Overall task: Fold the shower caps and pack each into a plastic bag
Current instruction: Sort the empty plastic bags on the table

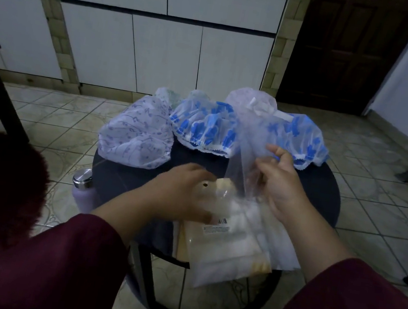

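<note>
Above round table (326, 191), right hand (280, 183) pinches plastic bag (249, 145).

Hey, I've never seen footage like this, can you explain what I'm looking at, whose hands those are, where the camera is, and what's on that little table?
There is no machine here. The single picture comes from a wide-angle camera worn on a person's head, looking forward and down, so the two arms in dark red sleeves are the wearer's own. The right hand pinches a clear plastic bag and lifts it. The left hand reaches to a pack of plastic bags lying at the near edge of a small round dark table. Farther back on the table lie unfolded shower caps: a white one with purple print and two with blue print, with more behind. A metal-capped bottle stands on the floor, left of the table.
</note>
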